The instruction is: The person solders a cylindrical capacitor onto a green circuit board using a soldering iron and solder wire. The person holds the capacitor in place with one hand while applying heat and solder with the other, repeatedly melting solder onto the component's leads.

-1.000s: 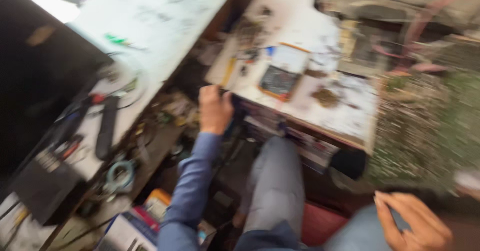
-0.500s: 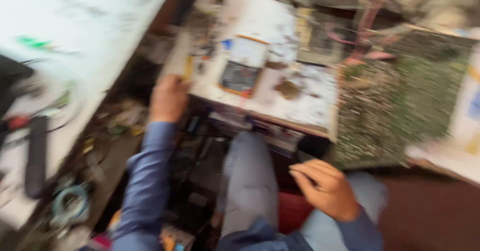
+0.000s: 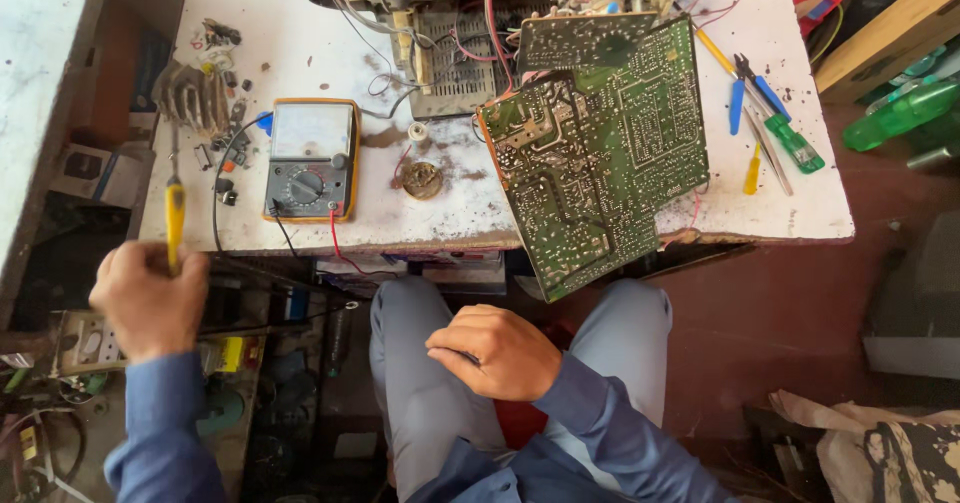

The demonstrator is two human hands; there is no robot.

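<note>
Bench repair, early stage by the look of it: large green circuit board [image 3: 598, 153] lying solder side up, tilted, one corner overhanging the near edge of the white worktable [image 3: 300, 33], wires running from it to the opened chassis [image 3: 460, 23] behind; no tool on the board, no probe on any joint. Left hand [image 3: 148, 298] raised at the table's near left corner, fingers wrapped round the yellow-handled tool [image 3: 175, 225], handle rising above the knuckles, metal shaft pointing up past the table edge; board well to the right of those fingers. Right hand [image 3: 495, 351] resting on the lap, fingers curled inward, loosely together; whether anything small sits inside cannot be told. Orange-cased multimeter [image 3: 312, 160] just beyond and right of the left fingers, red and black leads trailing off the edge. Blue-handled pliers [image 3: 752, 91] and screwdrivers far right, untouched. Soldering or probing seemingly all left to do.
</note>
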